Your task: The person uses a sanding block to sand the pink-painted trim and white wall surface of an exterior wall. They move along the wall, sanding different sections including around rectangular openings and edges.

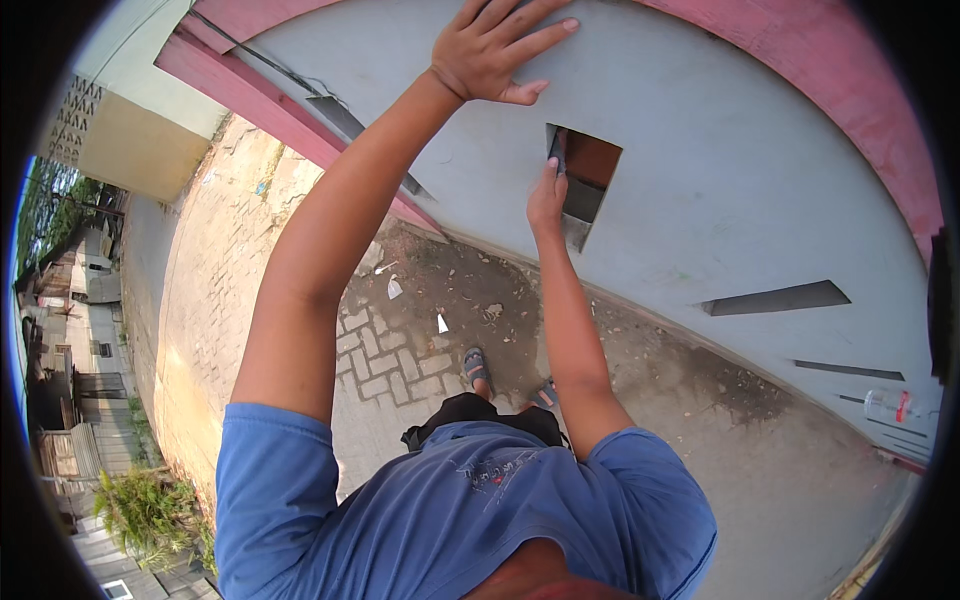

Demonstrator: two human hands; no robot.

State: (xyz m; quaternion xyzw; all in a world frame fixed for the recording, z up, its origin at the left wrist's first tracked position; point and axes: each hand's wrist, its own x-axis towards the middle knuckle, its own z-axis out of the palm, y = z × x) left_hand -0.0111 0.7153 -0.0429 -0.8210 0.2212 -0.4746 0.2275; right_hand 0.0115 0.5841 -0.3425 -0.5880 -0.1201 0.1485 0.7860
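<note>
My left hand [491,56] is raised at the top of the view, fingers spread and holding nothing. Its palm faces the pale grey-white wall [675,165]; whether it presses on the wall is hard to tell. Lower and to the right, my right hand [547,199] is at the left edge of a square opening [589,176] in that wall. Between its thumb and fingers is a thin dark grey object [560,146], set along the opening's inner side. Its exact kind cannot be made out. Through the opening a reddish-brown surface shows.
Pink trim [840,82] borders the wall. Narrow slots [780,298] pierce it at right, near a clear plastic bottle [885,405]. A dark cable [259,56] runs at upper left. Paver blocks [386,364], dirt and white litter [442,323] lie by my sandalled feet [477,366].
</note>
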